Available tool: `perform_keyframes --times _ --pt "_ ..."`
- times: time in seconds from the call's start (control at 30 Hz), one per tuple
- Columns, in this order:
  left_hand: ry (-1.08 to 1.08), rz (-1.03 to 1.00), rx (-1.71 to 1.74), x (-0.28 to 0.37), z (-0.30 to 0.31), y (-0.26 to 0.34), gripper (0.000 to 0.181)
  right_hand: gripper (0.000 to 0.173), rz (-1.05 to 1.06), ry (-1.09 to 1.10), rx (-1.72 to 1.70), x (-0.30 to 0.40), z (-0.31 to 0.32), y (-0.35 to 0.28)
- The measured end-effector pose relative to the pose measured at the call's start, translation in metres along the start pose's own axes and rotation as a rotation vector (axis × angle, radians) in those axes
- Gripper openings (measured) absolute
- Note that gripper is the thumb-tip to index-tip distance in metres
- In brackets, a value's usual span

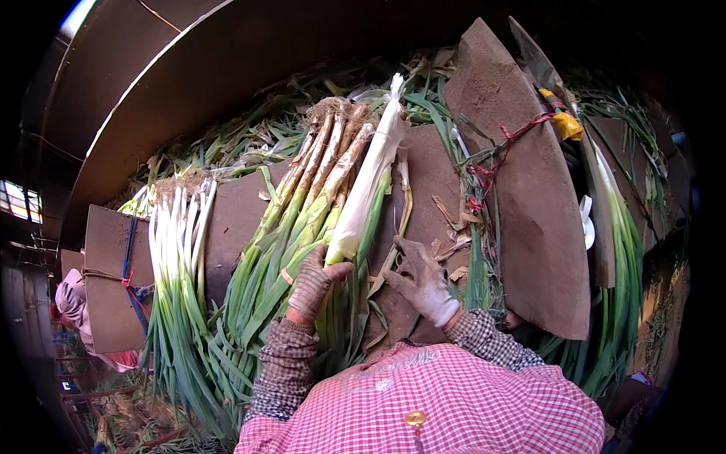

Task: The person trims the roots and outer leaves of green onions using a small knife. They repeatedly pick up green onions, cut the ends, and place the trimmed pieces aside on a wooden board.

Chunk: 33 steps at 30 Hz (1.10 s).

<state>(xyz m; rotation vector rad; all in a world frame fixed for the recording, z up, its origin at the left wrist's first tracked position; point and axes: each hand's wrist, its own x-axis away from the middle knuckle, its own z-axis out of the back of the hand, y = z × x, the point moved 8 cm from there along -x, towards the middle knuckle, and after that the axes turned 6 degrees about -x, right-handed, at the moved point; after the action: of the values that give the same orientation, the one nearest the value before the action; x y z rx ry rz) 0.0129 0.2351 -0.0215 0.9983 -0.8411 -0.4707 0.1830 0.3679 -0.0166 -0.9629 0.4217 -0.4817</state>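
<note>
My left hand point(317, 278), in a striped work glove, grips a thick leek-like green onion point(371, 181) where its white stem turns green. The stem slants up and away, and its pale outer skin is gathered into a tuft at the root end. Beside it my gloved right hand point(421, 278) hovers with curled fingers. A thin sliver rises near its fingertip; whether it is held cannot be made out. Left of the held stem lie several unpeeled green onions point(323, 170) with brown, soil-stained skins and bushy roots, their green leaves partly under my left forearm.
Peeled white-stemmed green onions point(181, 227) lie at the left. An upright brown board point(522, 187) stands at the right, tied with red string point(510, 136); a yellow-wrapped handle point(567, 126) sits beyond it. Leaf scraps point(249, 136) pile along the back. Another person point(76, 306) is at the far left.
</note>
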Motion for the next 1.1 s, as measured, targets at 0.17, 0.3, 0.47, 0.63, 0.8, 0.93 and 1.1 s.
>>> perform_keyframes --times 0.17,0.3,0.47,0.63,0.8,0.93,1.1 --pt "-0.164 0.167 0.158 0.023 -0.017 -0.027 0.052 0.059 -0.625 -0.317 -1.691 -0.108 -0.101 0.038" --pt "-0.208 0.268 -0.003 0.045 -0.01 -0.053 0.054 0.044 -0.571 0.238 -1.656 -0.223 -0.078 0.135" --pt "-0.226 0.391 0.272 0.102 0.021 -0.032 0.042 0.037 -0.498 0.225 -1.506 -0.343 -0.019 0.208" --pt "-0.126 0.434 0.626 0.187 0.067 -0.037 0.043 0.067 -0.419 0.445 -1.38 -0.412 0.126 0.158" --pt "-0.101 0.08 1.028 0.133 0.094 -0.002 0.054 0.08 -0.103 0.455 -0.223 -0.352 0.131 0.078" --pt "0.04 0.042 0.964 0.154 0.138 -0.008 0.056 0.045 -0.019 0.199 -0.281 -0.165 0.006 0.047" --pt "0.442 0.183 0.044 0.203 0.28 0.034 0.054 0.047 0.005 -0.014 0.094 -0.006 -0.024 0.065"
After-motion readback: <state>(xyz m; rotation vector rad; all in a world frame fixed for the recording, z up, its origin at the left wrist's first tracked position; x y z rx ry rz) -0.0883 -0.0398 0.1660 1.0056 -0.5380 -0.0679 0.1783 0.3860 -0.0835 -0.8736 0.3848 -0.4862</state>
